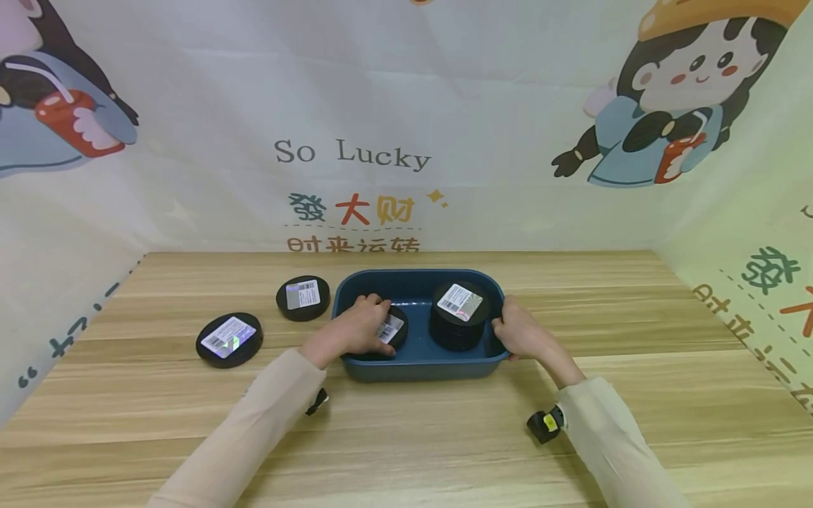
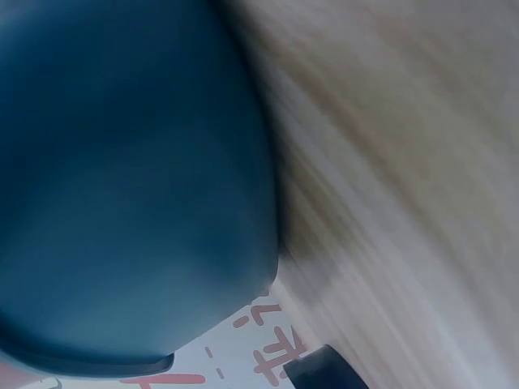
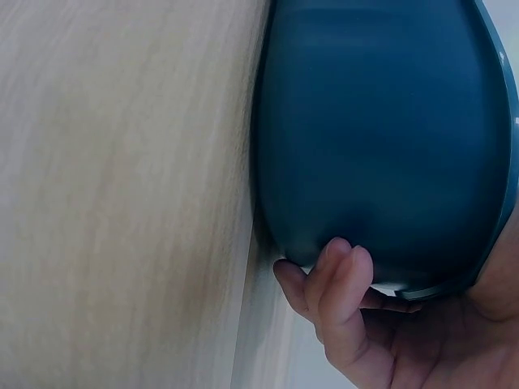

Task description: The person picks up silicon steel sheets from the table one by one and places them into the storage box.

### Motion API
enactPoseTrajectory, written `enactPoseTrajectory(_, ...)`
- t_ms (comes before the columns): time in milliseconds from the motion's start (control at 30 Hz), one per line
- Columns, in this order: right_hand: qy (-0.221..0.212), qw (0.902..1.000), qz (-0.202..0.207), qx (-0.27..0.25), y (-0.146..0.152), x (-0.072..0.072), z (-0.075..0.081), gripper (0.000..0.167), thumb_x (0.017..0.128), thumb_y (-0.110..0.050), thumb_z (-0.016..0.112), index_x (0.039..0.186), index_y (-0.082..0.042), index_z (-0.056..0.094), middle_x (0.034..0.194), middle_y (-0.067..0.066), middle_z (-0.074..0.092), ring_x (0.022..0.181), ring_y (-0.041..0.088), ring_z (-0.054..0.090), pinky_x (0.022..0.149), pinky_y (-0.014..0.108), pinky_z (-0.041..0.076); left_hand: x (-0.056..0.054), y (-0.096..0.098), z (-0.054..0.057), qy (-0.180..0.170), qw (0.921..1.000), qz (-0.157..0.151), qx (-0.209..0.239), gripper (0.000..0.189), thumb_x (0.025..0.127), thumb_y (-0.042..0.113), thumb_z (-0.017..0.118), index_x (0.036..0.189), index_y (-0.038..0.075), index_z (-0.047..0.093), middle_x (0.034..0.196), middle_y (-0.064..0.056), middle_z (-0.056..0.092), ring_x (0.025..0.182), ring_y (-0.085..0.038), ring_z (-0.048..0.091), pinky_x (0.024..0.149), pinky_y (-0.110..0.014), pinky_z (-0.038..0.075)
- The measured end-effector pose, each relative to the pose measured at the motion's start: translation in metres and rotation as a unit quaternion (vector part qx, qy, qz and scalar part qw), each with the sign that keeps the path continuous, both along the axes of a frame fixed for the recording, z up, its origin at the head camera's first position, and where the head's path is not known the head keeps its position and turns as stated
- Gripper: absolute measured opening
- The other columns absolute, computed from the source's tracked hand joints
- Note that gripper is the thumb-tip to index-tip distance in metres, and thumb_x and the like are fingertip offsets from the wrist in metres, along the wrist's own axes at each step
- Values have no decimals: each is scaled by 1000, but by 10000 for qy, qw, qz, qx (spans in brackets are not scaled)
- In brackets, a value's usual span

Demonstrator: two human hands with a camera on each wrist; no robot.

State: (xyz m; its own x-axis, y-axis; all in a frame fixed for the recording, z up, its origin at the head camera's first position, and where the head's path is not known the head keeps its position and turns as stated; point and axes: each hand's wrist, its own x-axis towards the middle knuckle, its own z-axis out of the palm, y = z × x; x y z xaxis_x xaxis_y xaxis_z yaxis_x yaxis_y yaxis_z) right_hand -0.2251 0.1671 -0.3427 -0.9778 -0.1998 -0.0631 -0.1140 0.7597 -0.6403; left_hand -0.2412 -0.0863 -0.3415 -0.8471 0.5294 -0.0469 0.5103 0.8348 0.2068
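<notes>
A blue plastic basin (image 1: 419,370) sits on the wooden table. Reaching over its left end, my left hand (image 1: 358,326) grips a black round disc (image 1: 395,326) with a white label, thumb near and fingers far. My right hand (image 1: 522,330) holds the basin's right rim. In the right wrist view, the fingers (image 3: 345,296) curl under that rim against the outer wall. A stack of several black discs (image 1: 460,317) stands inside at the right, the top one labelled. Only the basin's outer wall (image 2: 138,186) shows in the left wrist view; the left hand is hidden there.
Two more labelled black discs lie on the table left of the basin, one farther back (image 1: 303,298) and one nearer (image 1: 229,340). Printed cloth (image 1: 495,212) hangs behind the table's back edge and along both sides. Black wrist cameras (image 1: 544,426) hang below the sleeves.
</notes>
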Motion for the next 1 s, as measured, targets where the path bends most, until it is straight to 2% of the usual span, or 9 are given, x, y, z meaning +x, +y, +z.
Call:
enactPoseTrajectory(267, -10, 10000, 16, 15, 0, 0, 0, 15, 83, 0, 35, 94, 12, 35, 72, 22, 47, 36, 15, 50, 37, 27, 44, 2, 0, 0, -35, 10000, 76, 8, 75, 66, 32, 77, 117, -11, 46, 114, -25, 48, 99, -35, 45, 84, -42, 40)
enactPoseTrajectory(433, -34, 10000, 4, 54, 0, 1, 0, 15, 84, 0, 35, 94, 11, 35, 73, 23, 48, 37, 15, 51, 38, 28, 45, 3, 0, 1, -10, 9999, 152, 37, 79, 65, 39, 75, 120, -10, 45, 120, -26, 45, 108, -38, 42, 88, -46, 38)
enactPoseTrajectory(567, -75, 10000, 14, 51, -1, 1, 1, 16, 84, 0, 35, 96, 11, 34, 73, 23, 48, 37, 16, 51, 38, 28, 45, 6, -2, 4, 25, 9997, 200, 147, 80, 69, 43, 71, 124, -8, 43, 126, -26, 41, 115, -38, 39, 91, -47, 36)
enactPoseTrajectory(833, -139, 9998, -49, 92, -1, 1, 3, 17, 85, -1, 35, 97, 11, 34, 75, 26, 49, 37, 17, 52, 39, 28, 45, 9, -12, 12, 521, 9958, -55, 745, 61, 78, 34, 66, 120, -6, 49, 119, -22, 49, 109, -33, 47, 91, -42, 39)
enactPoseTrajectory(1000, -113, 9999, -54, 96, -1, 1, 2, 16, 84, -1, 35, 96, 11, 35, 75, 27, 49, 38, 17, 52, 39, 29, 45, 11, -23, 16, 909, 9857, 41, 1416, 53, 82, 32, 62, 120, -3, 49, 119, -20, 50, 109, -31, 48, 90, -42, 40)
